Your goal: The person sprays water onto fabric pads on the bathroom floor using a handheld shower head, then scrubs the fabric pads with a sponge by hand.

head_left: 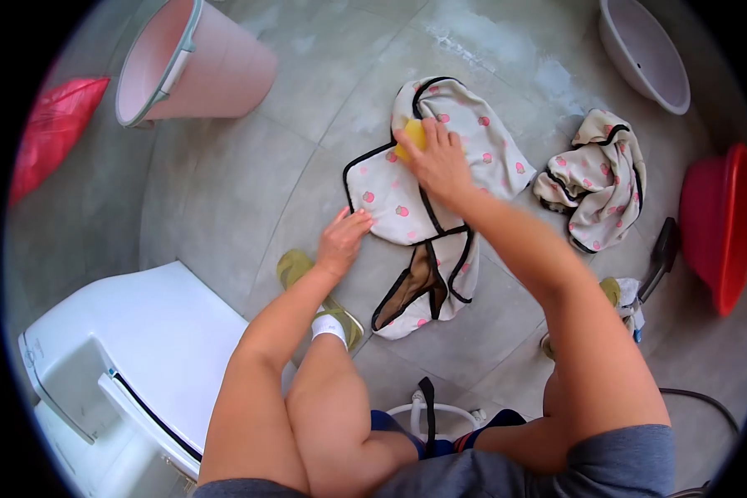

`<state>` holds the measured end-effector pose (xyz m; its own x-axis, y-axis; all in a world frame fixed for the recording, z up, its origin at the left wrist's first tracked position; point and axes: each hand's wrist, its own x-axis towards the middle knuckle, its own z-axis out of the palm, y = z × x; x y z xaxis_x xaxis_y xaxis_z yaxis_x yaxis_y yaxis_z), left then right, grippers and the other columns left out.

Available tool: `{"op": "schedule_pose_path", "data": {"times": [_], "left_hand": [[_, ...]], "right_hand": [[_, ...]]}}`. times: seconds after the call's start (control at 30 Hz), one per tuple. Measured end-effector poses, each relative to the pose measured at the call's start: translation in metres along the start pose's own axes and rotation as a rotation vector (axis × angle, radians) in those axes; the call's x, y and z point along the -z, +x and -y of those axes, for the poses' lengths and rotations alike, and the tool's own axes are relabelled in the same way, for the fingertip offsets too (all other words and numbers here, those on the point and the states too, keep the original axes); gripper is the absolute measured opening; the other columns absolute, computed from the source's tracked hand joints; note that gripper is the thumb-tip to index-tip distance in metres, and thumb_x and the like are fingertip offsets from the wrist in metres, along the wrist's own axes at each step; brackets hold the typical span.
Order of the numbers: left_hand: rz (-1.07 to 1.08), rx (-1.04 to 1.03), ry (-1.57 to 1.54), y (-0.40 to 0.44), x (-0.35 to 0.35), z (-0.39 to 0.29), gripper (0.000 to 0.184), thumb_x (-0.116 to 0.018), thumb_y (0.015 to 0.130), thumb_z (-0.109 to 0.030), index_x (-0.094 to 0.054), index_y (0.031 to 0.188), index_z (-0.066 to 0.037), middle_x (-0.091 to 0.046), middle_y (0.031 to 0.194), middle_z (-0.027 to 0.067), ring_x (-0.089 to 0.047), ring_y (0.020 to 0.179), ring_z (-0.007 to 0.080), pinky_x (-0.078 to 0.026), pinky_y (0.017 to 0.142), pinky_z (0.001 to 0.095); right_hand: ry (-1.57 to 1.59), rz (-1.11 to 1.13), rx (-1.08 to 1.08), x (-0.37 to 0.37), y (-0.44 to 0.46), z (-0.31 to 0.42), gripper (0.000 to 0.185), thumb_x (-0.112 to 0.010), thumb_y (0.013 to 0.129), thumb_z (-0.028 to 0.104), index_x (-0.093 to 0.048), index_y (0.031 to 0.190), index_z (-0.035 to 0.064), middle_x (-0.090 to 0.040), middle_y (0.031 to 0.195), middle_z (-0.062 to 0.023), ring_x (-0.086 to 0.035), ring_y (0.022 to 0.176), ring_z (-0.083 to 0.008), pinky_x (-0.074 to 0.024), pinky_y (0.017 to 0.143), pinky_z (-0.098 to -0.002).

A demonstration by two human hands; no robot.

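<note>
A cream cloth cover (398, 187) with pink strawberry prints, black edging and a brown mesh part lies spread on the floor. My right hand (444, 166) is over its upper half, closed around a yellow bar of soap (411, 139) that rests against the fabric. At the cover's left edge, my left hand (342, 241) has its fingertips on the border, apparently pinching it; the thumb is partly hidden. To the right lies a second, crumpled cloth (598, 183) with the same print.
A pink bucket (224, 66) lies tilted at upper left, near a red plastic bag (54, 124). On the right are a pale basin (647, 58), a red basin (710, 232) and a black-handled brush (660, 257). A glossy white fixture (174, 332) stands lower left. A dark hose (710, 398) runs lower right.
</note>
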<state>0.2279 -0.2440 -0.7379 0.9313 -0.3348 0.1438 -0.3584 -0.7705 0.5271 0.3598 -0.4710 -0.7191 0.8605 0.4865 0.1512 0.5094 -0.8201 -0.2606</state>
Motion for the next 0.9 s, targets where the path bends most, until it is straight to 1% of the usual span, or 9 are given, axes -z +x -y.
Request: {"op": "schedule_pose_path", "data": {"times": [0.07,0.13,0.23,0.47,0.53,0.67,0.73,0.8,0.9], "left_hand": [[-0.031,0.024,-0.017,0.003,-0.002,0.0,0.012,-0.067,0.079,-0.003,-0.07,0.09,-0.007,-0.07,0.096,0.0049,-0.067,0.1,0.0213,-0.049,0.097,0.0434],[-0.039,0.044,-0.025,0.005,-0.001,0.002,0.01,-0.068,0.079,-0.003,-0.07,0.088,-0.007,-0.07,0.093,0.0049,-0.067,0.098,0.0214,-0.05,0.096,0.0433],[-0.014,0.01,-0.005,0.009,0.002,0.003,0.009,-0.07,0.077,-0.004,-0.069,0.086,-0.007,-0.07,0.091,0.0044,-0.068,0.096,0.0207,-0.05,0.095,0.0436],[-0.024,-0.044,0.073,0.016,0.0,0.003,0.007,-0.071,0.074,-0.005,-0.069,0.08,-0.008,-0.07,0.087,0.0038,-0.068,0.09,0.0214,-0.052,0.09,0.0443],[-0.002,-0.059,0.096,0.021,0.005,-0.001,0.007,-0.071,0.073,-0.005,-0.068,0.078,-0.009,-0.069,0.085,0.0035,-0.068,0.086,0.0224,-0.052,0.089,0.0442],[0.198,-0.01,0.153,0.033,0.018,-0.005,0.011,-0.072,0.071,-0.006,-0.068,0.08,-0.008,-0.067,0.09,0.004,-0.065,0.086,0.0257,-0.051,0.087,0.043],[0.408,0.157,0.237,0.046,0.021,-0.019,0.018,-0.072,0.07,-0.007,-0.068,0.088,-0.007,-0.065,0.1,0.0065,-0.063,0.09,0.027,-0.05,0.087,0.0414],[0.234,0.079,0.162,0.072,0.026,-0.037,0.031,-0.073,0.072,-0.009,-0.064,0.101,-0.006,-0.062,0.11,0.0097,-0.061,0.096,0.0288,-0.049,0.088,0.0403],[0.104,0.202,-0.136,0.129,0.006,-0.08,0.05,-0.074,0.076,-0.015,-0.054,0.12,-0.002,-0.053,0.127,0.017,-0.059,0.104,0.0328,-0.049,0.087,0.041]], "right_hand": [[0.059,0.112,-0.068,0.0,-0.025,0.028,0.05,-0.06,0.083,0.026,-0.048,0.132,0.0189,-0.05,0.124,-0.0211,-0.048,0.112,-0.0328,-0.0401,0.086,-0.0432],[0.022,0.056,0.301,-0.018,-0.076,0.054,0.048,-0.058,0.084,0.026,-0.048,0.131,0.0206,-0.051,0.121,-0.0201,-0.049,0.111,-0.0326,-0.0401,0.087,-0.0431],[0.158,0.074,0.382,-0.007,-0.073,0.034,0.045,-0.056,0.086,0.028,-0.049,0.131,0.0251,-0.051,0.117,-0.0186,-0.051,0.108,-0.0322,-0.0405,0.084,-0.0434],[0.014,-0.054,-0.152,0.029,-0.055,-0.03,0.045,-0.063,0.082,0.028,-0.052,0.125,0.0207,-0.05,0.108,-0.0185,-0.051,0.1,-0.034,-0.0388,0.082,-0.0464],[0.214,0.217,0.087,0.021,-0.086,-0.003,0.047,-0.063,0.081,0.025,-0.053,0.126,0.0221,-0.052,0.112,-0.0181,-0.053,0.101,-0.0331,-0.0415,0.081,-0.0472],[0.16,0.105,0.516,0.014,-0.121,0.006,0.049,-0.06,0.083,0.029,-0.05,0.131,0.0298,-0.052,0.12,-0.0168,-0.054,0.106,-0.0316,-0.0422,0.087,-0.0463],[0.118,0.091,0.247,0.014,-0.107,-0.031,0.051,-0.061,0.084,0.03,-0.049,0.133,0.0308,-0.051,0.121,-0.0167,-0.052,0.107,-0.0315,-0.0409,0.088,-0.0456],[0.087,0.164,-0.073,0.043,-0.084,-0.044,0.053,-0.064,0.085,0.032,-0.048,0.135,0.031,-0.048,0.123,-0.0161,-0.047,0.111,-0.0313,-0.038,0.09,-0.0438],[0.06,0.053,-0.151,0.038,-0.08,-0.053,0.054,-0.066,0.083,0.036,-0.049,0.134,0.0318,-0.047,0.123,-0.0152,-0.045,0.114,-0.0309,-0.037,0.09,-0.0426]]}}
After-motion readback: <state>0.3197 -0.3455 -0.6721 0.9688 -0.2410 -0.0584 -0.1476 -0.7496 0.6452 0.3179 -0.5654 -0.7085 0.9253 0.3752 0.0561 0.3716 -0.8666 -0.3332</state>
